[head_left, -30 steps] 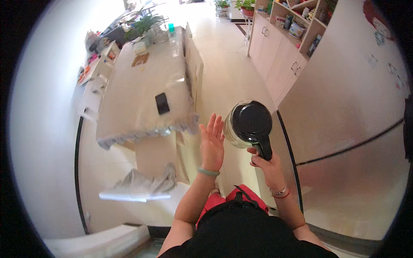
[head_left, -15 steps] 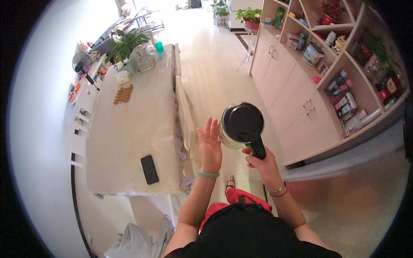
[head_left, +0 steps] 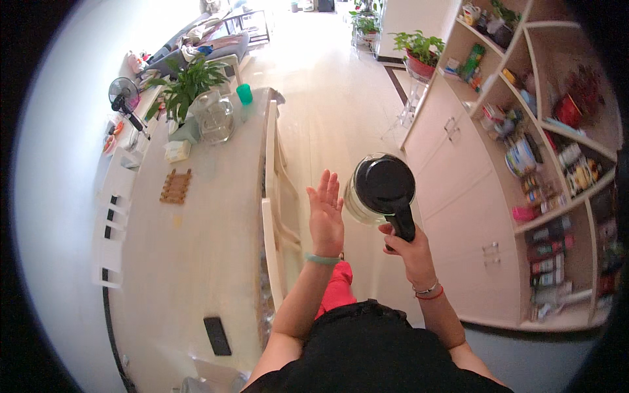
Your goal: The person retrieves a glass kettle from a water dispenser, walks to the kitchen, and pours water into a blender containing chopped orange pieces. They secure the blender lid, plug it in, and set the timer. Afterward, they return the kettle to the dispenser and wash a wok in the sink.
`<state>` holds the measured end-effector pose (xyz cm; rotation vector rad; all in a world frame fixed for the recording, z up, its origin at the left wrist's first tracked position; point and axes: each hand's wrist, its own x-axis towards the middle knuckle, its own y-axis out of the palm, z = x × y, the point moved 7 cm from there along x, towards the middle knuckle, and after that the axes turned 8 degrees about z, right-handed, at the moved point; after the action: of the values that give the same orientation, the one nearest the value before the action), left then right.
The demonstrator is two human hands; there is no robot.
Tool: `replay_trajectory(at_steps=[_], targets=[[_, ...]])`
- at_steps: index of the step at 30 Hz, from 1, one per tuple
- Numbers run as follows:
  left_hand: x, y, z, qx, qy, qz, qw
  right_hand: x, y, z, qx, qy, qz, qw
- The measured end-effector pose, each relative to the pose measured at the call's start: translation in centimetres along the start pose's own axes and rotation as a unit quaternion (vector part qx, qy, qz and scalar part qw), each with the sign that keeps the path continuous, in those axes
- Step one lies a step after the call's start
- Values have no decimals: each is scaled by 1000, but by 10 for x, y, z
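A glass kettle with a black lid and black handle hangs in front of me, over the floor. My right hand is closed round its handle. Close to the kettle's left side, my left hand is raised with the palm and fingers stretched out, holding nothing. A small gap shows between its fingers and the glass. The lid hides most of the kettle's inside.
On my left stands a long table with a phone, wooden trivet, clear jug, green cup and leafy plant. White chairs line its side. To the right is a filled shelf cabinet.
I have moved forward along the table; the phone now lies nearer my side and the cabinet looms closer. The kettle stays in my right hand, the left still open beside it.
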<state>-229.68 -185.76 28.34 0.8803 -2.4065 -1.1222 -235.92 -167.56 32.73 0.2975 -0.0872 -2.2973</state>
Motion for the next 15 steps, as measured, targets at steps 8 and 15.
replay_trajectory(at_steps=[8,15], targets=[[225,25,-17,27,6,24,999,208,-26,71,-26,-12,5,1000],[423,21,-9,30,6,41,999,395,-48,103,17,-32,-4,999]])
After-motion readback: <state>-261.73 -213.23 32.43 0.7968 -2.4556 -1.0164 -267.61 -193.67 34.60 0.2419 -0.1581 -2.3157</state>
